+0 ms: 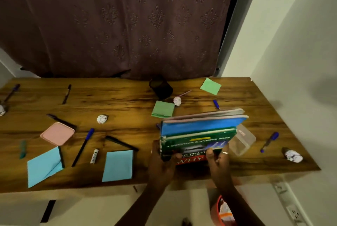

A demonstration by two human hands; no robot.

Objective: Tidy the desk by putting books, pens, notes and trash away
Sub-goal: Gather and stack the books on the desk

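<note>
Brown desk (127,98) has pens, notes and paper balls all over. Near the right side, the left hand (162,160) and right hand (218,158) grip a stack of books (198,134) together, probably to move them away.
</note>
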